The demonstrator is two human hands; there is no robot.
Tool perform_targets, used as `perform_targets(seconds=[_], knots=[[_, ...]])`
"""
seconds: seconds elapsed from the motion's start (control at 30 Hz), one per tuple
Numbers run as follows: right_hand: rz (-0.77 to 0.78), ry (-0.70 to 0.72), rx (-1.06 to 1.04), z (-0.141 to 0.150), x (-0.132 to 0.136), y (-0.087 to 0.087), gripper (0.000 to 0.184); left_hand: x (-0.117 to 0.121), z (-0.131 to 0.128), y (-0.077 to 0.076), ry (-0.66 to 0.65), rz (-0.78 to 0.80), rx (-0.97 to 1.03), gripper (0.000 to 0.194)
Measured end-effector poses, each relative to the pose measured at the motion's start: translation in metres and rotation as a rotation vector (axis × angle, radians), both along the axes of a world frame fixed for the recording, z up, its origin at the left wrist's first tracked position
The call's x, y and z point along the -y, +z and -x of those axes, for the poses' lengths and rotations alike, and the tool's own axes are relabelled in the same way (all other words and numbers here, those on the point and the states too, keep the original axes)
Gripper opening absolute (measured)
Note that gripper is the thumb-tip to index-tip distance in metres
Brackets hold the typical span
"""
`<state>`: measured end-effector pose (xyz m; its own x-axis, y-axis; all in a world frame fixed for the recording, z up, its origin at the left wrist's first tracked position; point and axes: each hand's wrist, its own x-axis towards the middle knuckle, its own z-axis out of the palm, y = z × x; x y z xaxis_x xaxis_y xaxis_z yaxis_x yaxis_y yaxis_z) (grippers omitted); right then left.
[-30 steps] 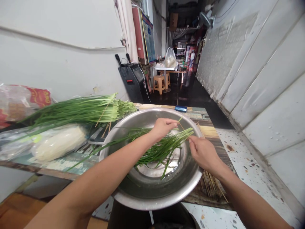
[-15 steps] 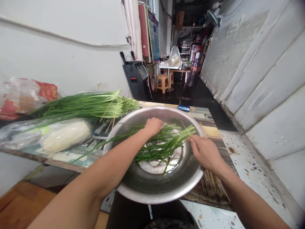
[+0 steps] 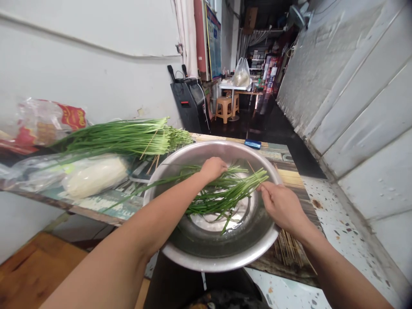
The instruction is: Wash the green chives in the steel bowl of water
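A wide steel basin [image 3: 222,264] holds loose garlic chives [image 3: 222,197], their pale cut ends to the right and some long leaves hanging over the left rim. My left hand [image 3: 213,168] is in the basin, closed on chives at the far side of the pile; its fingertips are partly hidden. By the right inner wall, my right hand [image 3: 280,201] pinches with thumb and forefinger beside the pale ends. A thin bamboo skewer [image 3: 250,166] pokes out behind those ends, in line with the pinch; its middle is hidden by the chives.
A big bundle of chives [image 3: 128,137] lies left on the table, behind a plastic-wrapped white block [image 3: 96,176]. Several bamboo skewers [image 3: 289,249] lie right of the basin. A blue object [image 3: 252,144] sits beyond the rim. A black speaker-like box [image 3: 189,105] stands behind.
The whole view has shifted slightly, so things appear a little further right. Both hands keep nearly the same place and grip over the chives.
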<state>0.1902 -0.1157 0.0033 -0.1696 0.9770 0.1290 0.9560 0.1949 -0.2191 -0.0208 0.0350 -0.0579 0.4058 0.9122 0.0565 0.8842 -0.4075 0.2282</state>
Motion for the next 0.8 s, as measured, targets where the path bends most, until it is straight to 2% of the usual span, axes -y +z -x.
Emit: perform_targets(seconds=[0.13, 0.23, 0.37, 0.57, 0.63, 0.7, 0.8], knots=[[-0.009, 0.012, 0.013, -0.001, 0.0, -0.001, 0.03, -0.004, 0.01, 0.0, 0.141, 0.124, -0.061, 0.035], [-0.021, 0.013, 0.024, -0.002, -0.001, -0.002, 0.031, -0.006, 0.013, 0.005, 0.145, 0.228, -0.124, 0.034], [-0.023, 0.012, 0.042, -0.002, -0.002, -0.003, 0.031, -0.006, 0.014, 0.018, 0.146, 0.318, -0.215, 0.045], [-0.042, 0.025, 0.048, -0.002, -0.002, -0.002, 0.032, -0.004, 0.016, 0.021, -0.044, 0.366, -0.296, 0.05], [-0.049, 0.023, 0.049, -0.002, -0.002, -0.002, 0.032, -0.003, 0.014, 0.022, -0.039, 0.34, -0.298, 0.05], [-0.047, 0.02, 0.045, -0.002, -0.001, -0.001, 0.032, 0.001, 0.011, 0.026, -0.004, 0.258, -0.277, 0.041], [-0.042, 0.021, 0.031, -0.002, -0.001, 0.0, 0.032, 0.007, 0.008, 0.035, 0.088, -0.036, -0.251, 0.032]])
